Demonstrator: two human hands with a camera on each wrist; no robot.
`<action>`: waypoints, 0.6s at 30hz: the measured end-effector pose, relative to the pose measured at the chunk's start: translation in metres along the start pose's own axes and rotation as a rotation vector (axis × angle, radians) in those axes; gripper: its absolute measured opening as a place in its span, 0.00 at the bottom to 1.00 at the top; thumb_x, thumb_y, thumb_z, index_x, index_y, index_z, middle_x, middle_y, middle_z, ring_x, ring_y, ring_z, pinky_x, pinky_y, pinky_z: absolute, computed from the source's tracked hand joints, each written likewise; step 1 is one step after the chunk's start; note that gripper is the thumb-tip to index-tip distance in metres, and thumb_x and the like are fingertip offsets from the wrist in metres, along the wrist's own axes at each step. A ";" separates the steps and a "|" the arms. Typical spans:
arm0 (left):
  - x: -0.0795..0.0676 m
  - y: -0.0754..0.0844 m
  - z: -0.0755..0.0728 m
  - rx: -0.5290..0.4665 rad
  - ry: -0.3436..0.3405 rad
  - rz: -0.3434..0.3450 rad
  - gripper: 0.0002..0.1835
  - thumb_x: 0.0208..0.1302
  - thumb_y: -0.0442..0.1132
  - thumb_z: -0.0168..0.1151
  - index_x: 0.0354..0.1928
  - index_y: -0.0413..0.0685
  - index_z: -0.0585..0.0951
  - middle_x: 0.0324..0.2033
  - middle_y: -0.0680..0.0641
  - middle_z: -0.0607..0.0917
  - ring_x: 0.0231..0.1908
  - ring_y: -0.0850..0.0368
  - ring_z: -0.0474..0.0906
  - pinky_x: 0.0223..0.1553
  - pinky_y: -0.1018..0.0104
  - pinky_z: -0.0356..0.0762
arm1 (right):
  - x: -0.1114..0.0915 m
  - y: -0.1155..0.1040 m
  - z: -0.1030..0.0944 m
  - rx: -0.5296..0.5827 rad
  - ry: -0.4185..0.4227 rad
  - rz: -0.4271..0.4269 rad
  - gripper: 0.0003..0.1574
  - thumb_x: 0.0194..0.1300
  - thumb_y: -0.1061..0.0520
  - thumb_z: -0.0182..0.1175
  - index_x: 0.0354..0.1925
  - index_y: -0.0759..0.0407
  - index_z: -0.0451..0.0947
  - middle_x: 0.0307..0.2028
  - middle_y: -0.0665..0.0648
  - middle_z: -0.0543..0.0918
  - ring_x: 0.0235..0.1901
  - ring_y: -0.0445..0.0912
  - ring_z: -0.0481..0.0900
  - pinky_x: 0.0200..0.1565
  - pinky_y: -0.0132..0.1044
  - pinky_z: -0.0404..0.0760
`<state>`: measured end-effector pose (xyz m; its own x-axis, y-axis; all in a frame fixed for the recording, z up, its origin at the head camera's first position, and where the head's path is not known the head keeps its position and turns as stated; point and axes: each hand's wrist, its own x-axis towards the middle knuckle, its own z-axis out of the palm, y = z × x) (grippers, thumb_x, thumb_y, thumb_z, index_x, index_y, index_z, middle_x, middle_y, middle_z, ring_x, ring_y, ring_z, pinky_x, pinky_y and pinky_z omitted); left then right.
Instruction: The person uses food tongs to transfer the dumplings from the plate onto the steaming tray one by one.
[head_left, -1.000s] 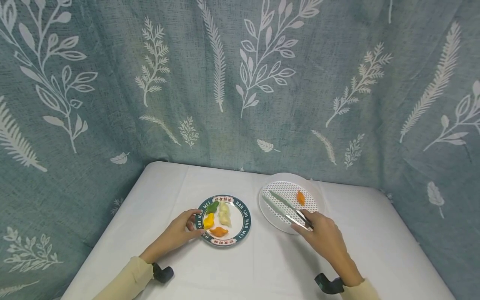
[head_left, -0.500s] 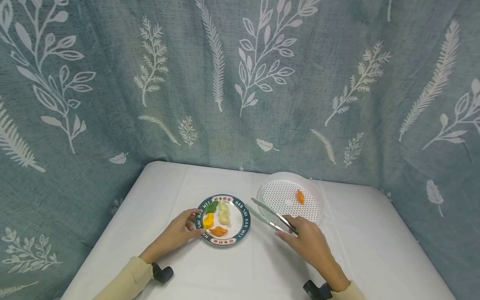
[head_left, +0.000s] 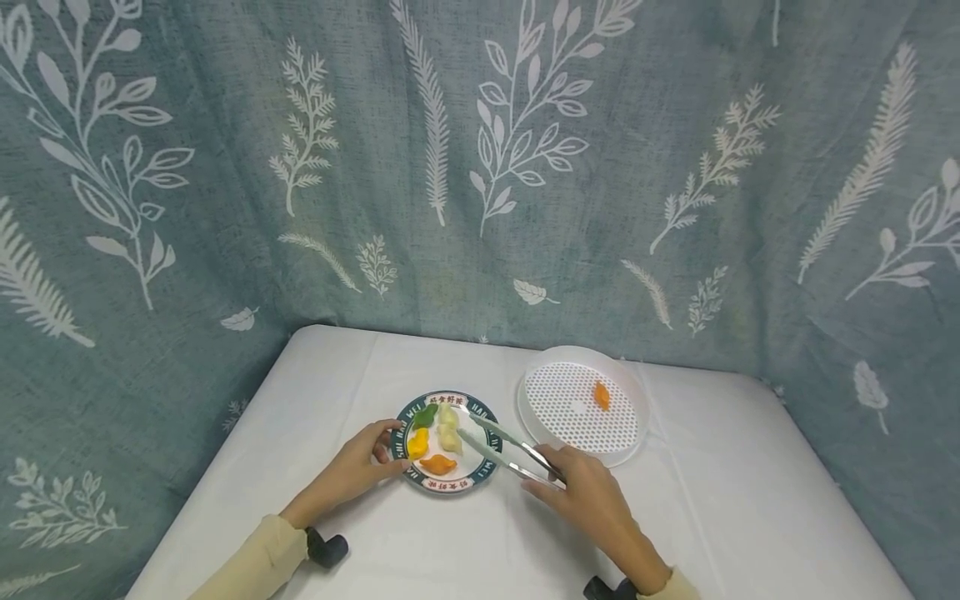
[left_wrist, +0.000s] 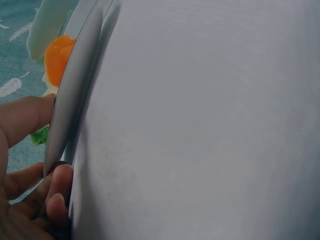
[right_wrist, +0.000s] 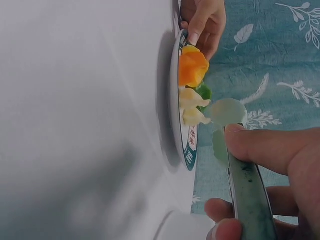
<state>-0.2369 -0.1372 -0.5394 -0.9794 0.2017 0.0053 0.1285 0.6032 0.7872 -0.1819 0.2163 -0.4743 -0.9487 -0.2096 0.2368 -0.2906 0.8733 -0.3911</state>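
My left hand [head_left: 372,454] grips the left rim of a green-edged plate [head_left: 491,454], thumb on top and fingers beneath, as the left wrist view shows. On the plate lie dumpling-shaped pieces: an orange dumpling [head_left: 438,464] at the front, a yellow dumpling [head_left: 417,443], a green dumpling [head_left: 425,416] and pale dumplings [head_left: 448,429] in the middle. My right hand [head_left: 588,498] holds metal tongs [head_left: 517,447] with pale green tips. The tongs' arms are spread over the plate's right side, tips close to the pale dumplings, with nothing between them.
A white round steamer tray [head_left: 570,423] with a perforated base stands at the back right, one orange dumpling [head_left: 602,396] in it. A white cloth covers the table [head_left: 360,542]. Behind hangs a blue-green leaf-print curtain [head_left: 480,275].
My right hand has carried the spread tongs leftward from over the steamer tray to over the plate. The left hand and the plate have stayed put.
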 end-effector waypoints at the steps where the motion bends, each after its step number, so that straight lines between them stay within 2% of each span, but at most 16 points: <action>1: 0.000 0.000 0.000 -0.002 0.000 -0.001 0.37 0.60 0.46 0.77 0.70 0.47 0.73 0.45 0.50 0.79 0.37 0.58 0.72 0.37 0.63 0.72 | 0.000 -0.001 0.002 0.004 -0.002 -0.003 0.31 0.54 0.42 0.79 0.55 0.49 0.87 0.25 0.42 0.74 0.24 0.37 0.66 0.24 0.32 0.66; 10: -0.001 0.000 0.001 -0.007 0.005 0.001 0.37 0.59 0.45 0.77 0.69 0.48 0.73 0.45 0.50 0.80 0.36 0.58 0.72 0.35 0.66 0.72 | -0.002 -0.005 0.012 -0.007 -0.020 -0.036 0.28 0.55 0.41 0.77 0.52 0.47 0.87 0.24 0.42 0.72 0.23 0.36 0.64 0.24 0.32 0.64; 18: -0.001 0.002 0.000 -0.015 0.003 0.007 0.37 0.60 0.45 0.77 0.70 0.47 0.73 0.46 0.49 0.80 0.37 0.58 0.72 0.35 0.65 0.72 | -0.003 -0.004 0.022 -0.024 0.004 -0.083 0.29 0.55 0.40 0.77 0.52 0.51 0.88 0.23 0.41 0.70 0.23 0.36 0.64 0.24 0.32 0.64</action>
<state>-0.2360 -0.1367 -0.5379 -0.9789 0.2041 0.0127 0.1334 0.5904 0.7960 -0.1806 0.2035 -0.4931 -0.9211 -0.2798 0.2706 -0.3647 0.8635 -0.3484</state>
